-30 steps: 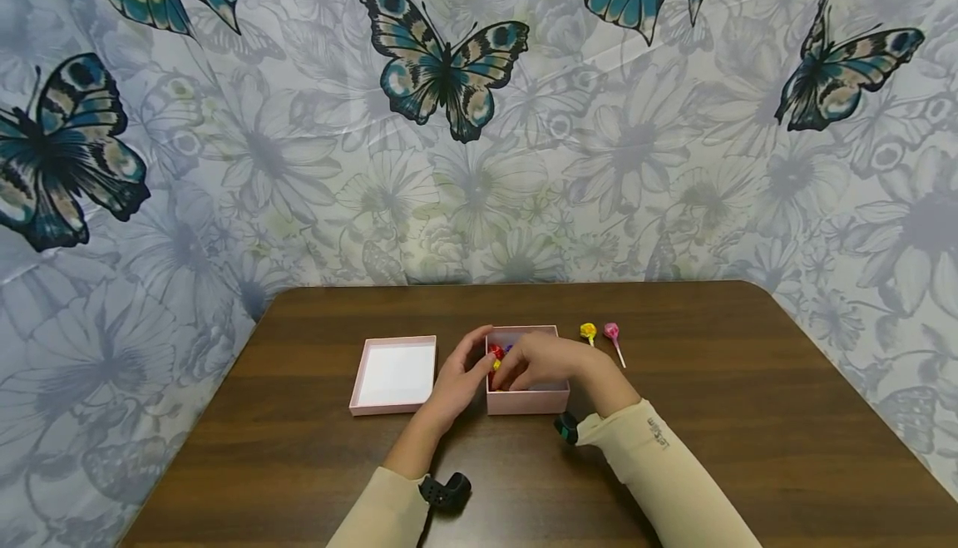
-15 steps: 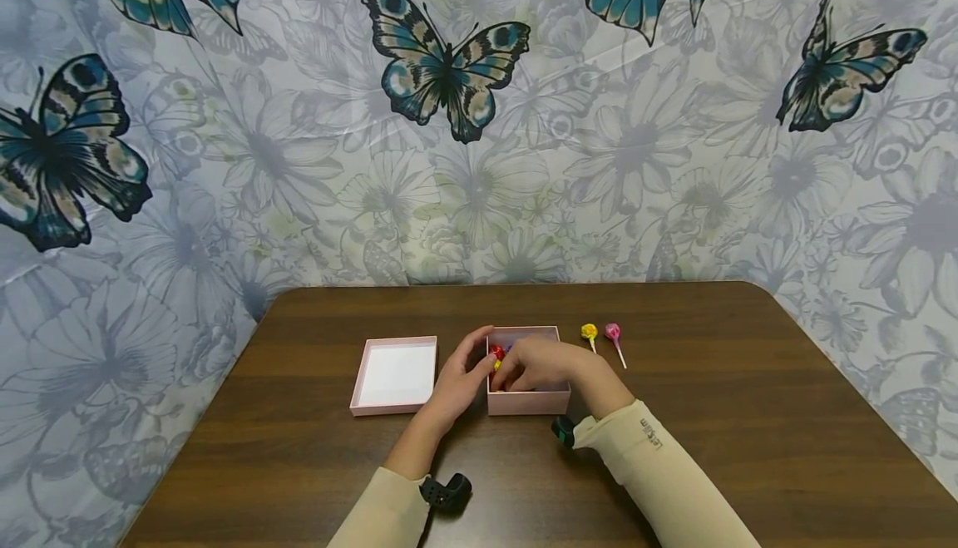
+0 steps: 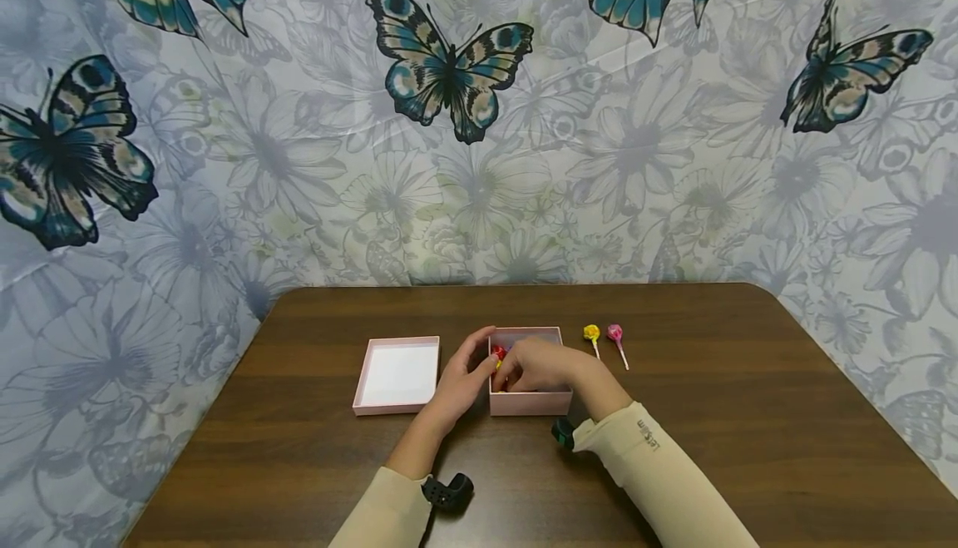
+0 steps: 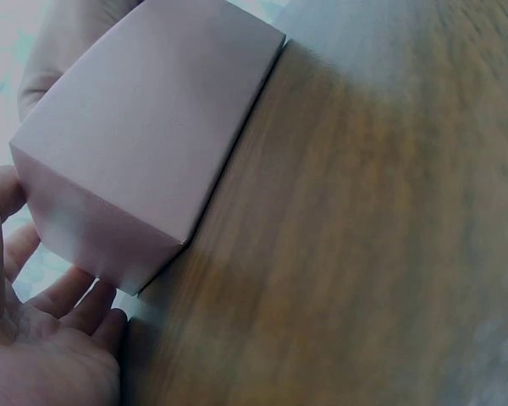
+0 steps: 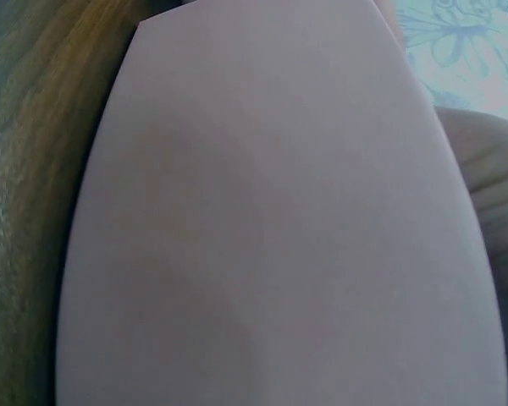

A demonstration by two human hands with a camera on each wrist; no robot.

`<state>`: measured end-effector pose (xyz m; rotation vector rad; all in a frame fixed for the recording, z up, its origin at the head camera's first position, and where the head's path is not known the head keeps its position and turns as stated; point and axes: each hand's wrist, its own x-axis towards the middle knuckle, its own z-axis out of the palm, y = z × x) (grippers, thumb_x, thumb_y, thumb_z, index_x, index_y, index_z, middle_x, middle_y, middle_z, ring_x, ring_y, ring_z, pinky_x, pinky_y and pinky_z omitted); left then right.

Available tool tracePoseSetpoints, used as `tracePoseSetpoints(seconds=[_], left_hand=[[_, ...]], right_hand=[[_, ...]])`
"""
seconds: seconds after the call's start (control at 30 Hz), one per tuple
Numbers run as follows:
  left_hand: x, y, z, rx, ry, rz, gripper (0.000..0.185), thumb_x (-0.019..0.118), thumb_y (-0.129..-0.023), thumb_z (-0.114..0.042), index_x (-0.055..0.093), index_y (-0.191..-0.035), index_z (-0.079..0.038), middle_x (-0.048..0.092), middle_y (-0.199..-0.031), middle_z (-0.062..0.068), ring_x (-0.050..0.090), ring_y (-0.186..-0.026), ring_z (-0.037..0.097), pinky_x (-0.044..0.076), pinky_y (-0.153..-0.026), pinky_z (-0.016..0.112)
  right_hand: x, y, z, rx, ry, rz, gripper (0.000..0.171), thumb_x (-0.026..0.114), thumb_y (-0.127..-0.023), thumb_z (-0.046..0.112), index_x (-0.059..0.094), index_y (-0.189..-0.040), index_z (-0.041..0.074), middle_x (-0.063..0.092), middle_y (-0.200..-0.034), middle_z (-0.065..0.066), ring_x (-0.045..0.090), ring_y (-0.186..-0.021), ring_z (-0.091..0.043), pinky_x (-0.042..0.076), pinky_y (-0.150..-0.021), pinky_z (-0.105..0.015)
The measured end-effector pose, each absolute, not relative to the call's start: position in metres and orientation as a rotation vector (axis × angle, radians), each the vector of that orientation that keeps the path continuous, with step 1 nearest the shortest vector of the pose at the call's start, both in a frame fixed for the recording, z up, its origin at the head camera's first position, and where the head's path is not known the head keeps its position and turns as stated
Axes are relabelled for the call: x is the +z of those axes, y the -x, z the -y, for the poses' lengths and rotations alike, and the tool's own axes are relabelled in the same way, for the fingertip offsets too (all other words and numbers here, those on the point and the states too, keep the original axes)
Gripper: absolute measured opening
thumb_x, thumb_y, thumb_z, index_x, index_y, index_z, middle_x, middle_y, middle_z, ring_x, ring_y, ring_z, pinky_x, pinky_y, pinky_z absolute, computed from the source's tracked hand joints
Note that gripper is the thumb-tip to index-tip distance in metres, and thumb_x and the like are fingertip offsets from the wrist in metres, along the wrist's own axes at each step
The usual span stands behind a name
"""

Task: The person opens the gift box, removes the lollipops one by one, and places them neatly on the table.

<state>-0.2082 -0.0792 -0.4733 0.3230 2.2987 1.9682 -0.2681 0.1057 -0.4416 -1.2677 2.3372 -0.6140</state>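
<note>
While a lid (image 3: 397, 373) lies left of centre, the left hand (image 3: 462, 375) rests loosely spread fingers against the pink box (image 3: 530, 404), lower centre; the right hand (image 3: 540, 363) is inside, fingers bent, their hold hidden from me; farther right lie a yellow lollipop (image 3: 591, 333) and a pink lollipop (image 3: 615, 333).

The box (image 3: 530, 404) stands on the counter (image 3: 711, 415), between the lid (image 3: 398, 373) at left and two lollipops (image 3: 591, 333) at right

Left sleeve (image 3: 385, 508) was cream; right sleeve (image 3: 666, 477), also cream, bore dark lettering (image 3: 648, 435); left wristband (image 3: 449, 492) was black; right wristband (image 3: 563, 432) black-green.
</note>
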Motion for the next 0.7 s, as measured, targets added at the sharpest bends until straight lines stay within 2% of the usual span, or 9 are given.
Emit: tracePoseSetpoints(seconds=[0.2,0.7], left_hand=[[-0.4731,0.2087,0.0789,1.986,-0.326,-2.292,0.05,0.057,-0.101,-0.016,0.044,-0.149,-0.012,0.044,-0.155,0.015,0.038,-0.146,0.034,0.031,-0.121,0.053],[-0.48,0.2128,0.0795,1.96,-0.321,-2.316,0.05,0.056,-0.102,-0.014,0.043,-0.15,-0.011,0.042,-0.157,0.016,0.036,-0.148,0.035,0.03,-0.12,0.055]], right_hand=[[-0.4387,0.2708,-0.1025,-0.564,1.243,-2.328,0.012,0.074,-0.088,0.009,0.079,-0.09,0.02,0.066,-0.075,0.014,0.05,-0.067,0.0,0.046,-0.063,-0.016],[-0.4405,0.273,-0.1006,-0.535,1.308,-2.319,0.015,0.073,-0.088,0.008,0.079,-0.092,0.021,0.069,-0.078,0.014,0.054,-0.069,0.003,0.051,-0.067,-0.016]])
